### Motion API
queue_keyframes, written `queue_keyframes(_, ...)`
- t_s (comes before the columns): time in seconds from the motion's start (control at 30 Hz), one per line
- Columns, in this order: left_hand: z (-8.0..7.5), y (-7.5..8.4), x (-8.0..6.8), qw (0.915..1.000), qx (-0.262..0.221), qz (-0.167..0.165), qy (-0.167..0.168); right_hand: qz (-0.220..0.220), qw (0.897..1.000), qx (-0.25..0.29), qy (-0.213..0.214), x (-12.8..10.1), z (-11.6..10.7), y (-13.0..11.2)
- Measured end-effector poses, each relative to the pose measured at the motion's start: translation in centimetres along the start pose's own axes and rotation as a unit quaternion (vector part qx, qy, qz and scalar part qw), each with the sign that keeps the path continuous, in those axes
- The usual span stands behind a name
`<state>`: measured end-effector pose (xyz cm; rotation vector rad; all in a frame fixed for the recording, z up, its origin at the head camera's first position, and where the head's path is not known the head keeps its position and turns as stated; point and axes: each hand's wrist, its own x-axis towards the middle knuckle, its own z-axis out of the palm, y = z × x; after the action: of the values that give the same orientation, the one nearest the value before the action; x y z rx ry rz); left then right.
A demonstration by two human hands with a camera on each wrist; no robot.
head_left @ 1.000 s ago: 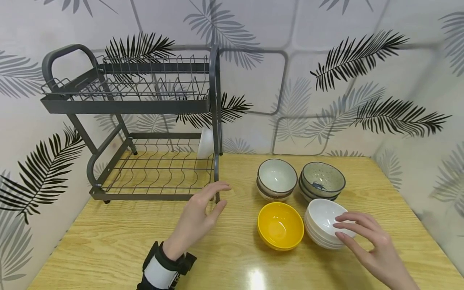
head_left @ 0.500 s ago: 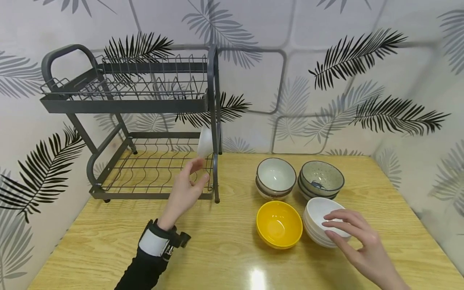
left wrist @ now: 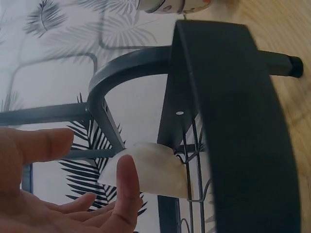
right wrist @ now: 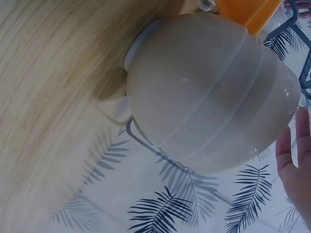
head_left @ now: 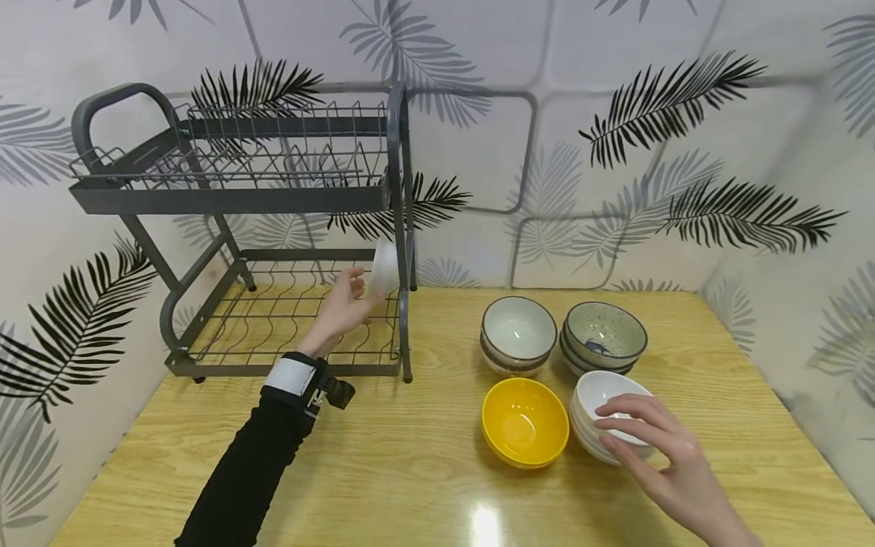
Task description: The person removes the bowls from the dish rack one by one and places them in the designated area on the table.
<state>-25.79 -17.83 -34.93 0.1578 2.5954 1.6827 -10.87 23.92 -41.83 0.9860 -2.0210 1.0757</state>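
A dark grey two-tier dish rack (head_left: 232,199) stands at the back left of the wooden table (head_left: 410,486). One white bowl (head_left: 385,267) leans on its side at the right end of the lower tier. My left hand (head_left: 355,287) reaches into that tier, fingers straight, tips at or just short of the bowl. The left wrist view shows the open left hand (left wrist: 97,155) beside this bowl (left wrist: 150,170) and the rack frame (left wrist: 233,97). My right hand (head_left: 604,425) hovers, fingers spread, over a stack of white bowls (head_left: 601,391); the stack (right wrist: 209,97) fills the right wrist view.
A yellow bowl (head_left: 525,422) sits left of the white stack. Behind them stand a brown-rimmed stack (head_left: 519,334) and a speckled grey stack (head_left: 604,338). Leaf-patterned walls close in behind and to both sides.
My left hand has moved from the table in front of the rack up into the lower tier, toward the leaning white bowl. My right hand has drifted slightly left over the white stack.
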Motion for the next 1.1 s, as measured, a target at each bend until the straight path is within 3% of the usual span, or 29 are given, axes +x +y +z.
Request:
queue_keyframes(0.17,-0.3,-0.1,1.9,0.9992,-0.019,-0.019,-0.029,0.0,1.0,0.0,-0.003,0.1,0.0,0.0)
queue_keyframes(0.43,-0.5,-0.3,4.0,0.9986,-0.014,-0.037,-0.036,0.011,1.0,-0.01,-0.008,0.2,-0.1,-0.2)
queue_keyframes(0.7,-0.7,-0.5,4.9,0.9977,0.019,-0.065,0.009,0.001,1.0,-0.004,-0.004,0.2,0.0,-0.1)
queue_keyframes(0.87,-1.2,-1.4,4.8,0.998,0.005,-0.049,0.039,0.003,1.0,-0.001,-0.003,0.2,0.0,-0.2)
queue_keyframes(1.1,-1.9,-2.7,4.4,0.9991,-0.019,-0.003,0.038,0.0,1.0,0.001,-0.012,0.9,0.1,-0.3)
